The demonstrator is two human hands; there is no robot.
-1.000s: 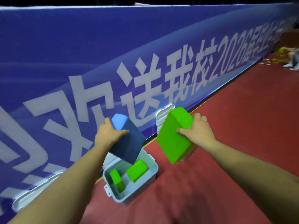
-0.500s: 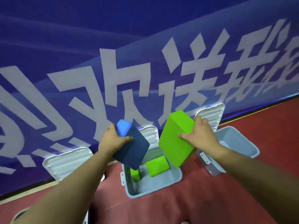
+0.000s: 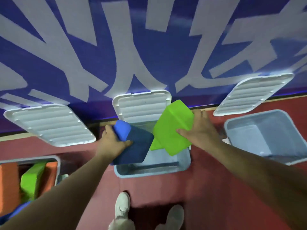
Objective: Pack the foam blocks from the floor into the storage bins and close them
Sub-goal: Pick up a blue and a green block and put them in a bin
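Left hand (image 3: 113,145) grips blue block (image 3: 137,146), right hand (image 3: 201,131) green block (image 3: 171,130), above middle bin (image 3: 149,172); right bin (image 3: 269,138) empty, lids (image 3: 142,105) open.

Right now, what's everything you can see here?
Pale blue plastic storage bins: three, open, on the floor: left, middle, right.
White ribbed lids: three, raised behind the bins against the banner.
Green foam blocks: three; one held, one in the middle bin, one in the left bin.
Blue foam block: one, held above the middle bin.
Orange foam blocks: two, left bin.
Banner: one, blue with white characters, behind.
Floor: red.
Shoes: two, pale, bottom edge.
Left hand: fingers grip the blue foam block.
Right hand: fingers grip a green foam block.
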